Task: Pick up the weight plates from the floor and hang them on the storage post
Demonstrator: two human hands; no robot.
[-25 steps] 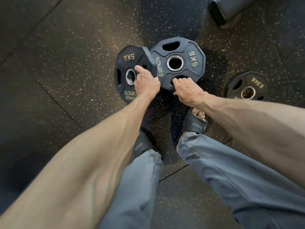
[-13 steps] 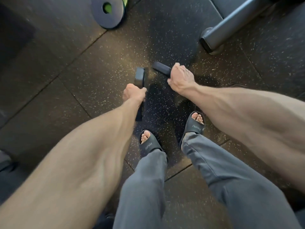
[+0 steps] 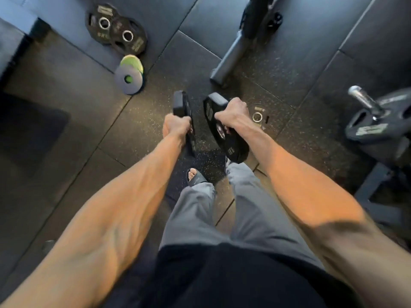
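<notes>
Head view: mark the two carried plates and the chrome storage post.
Left plate (image 3: pixel 180 103), head view, upper rim, seen edge-on.
Right plate (image 3: pixel 233 150), head view, lower flat face.
Chrome storage post (image 3: pixel 364 99), head view, bare shaft.

The person wears grey trousers (image 3: pixel 200 218), a black top (image 3: pixel 226 276) and a black open-toed slide sandal (image 3: pixel 198 180).

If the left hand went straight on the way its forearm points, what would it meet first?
Probably the near end of the grey frame leg on the floor, with the black plate that the left hand grips arriving first. Depth is unclear; it may pass above.
</notes>
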